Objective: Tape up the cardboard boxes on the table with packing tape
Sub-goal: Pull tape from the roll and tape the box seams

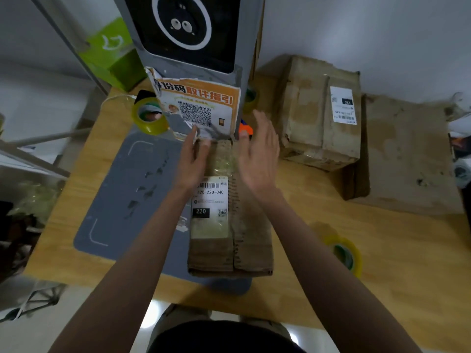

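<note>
Box flat on table, far end between left hand and right hand, both spread wide; tape roll beyond, kiosk behind.

- A parcel pickup or courier station, by the look of it.
- Upper centre: a grey kiosk bearing an orange QR-code pickup notice.
- Worn cardboard boxes with shipping labels on a wooden table.
- Tape rolls at left and lower right.
</note>
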### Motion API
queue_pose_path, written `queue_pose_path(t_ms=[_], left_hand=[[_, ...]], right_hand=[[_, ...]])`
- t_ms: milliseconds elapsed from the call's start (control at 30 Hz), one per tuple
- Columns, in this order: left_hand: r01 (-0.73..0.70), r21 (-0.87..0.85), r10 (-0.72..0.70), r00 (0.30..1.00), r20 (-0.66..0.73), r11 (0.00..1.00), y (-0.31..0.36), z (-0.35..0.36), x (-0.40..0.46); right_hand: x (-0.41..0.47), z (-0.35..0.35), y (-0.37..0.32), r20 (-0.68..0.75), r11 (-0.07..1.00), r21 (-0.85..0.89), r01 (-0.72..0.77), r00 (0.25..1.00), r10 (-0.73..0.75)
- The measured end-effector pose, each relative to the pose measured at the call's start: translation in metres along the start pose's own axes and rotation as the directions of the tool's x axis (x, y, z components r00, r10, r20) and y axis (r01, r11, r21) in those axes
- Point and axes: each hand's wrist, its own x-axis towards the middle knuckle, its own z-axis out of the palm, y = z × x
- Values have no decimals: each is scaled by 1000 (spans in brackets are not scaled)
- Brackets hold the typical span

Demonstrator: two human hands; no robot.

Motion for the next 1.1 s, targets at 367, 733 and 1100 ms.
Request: queue_pose_path(t_ms=[367,733,1100], left_hand=[[-147,353,163,987,-15,924,-19,4,15],[-186,300,163,981,101,936,-8,15,-2],[-141,283,132,990,52,949,-12,24,-7]], right_hand=[[30,28,41,171,859,-494,136,984,-58],[11,-19,73,198,744,513,-429,902,384],[-19,18,119,228,554,716,-424,893,388]])
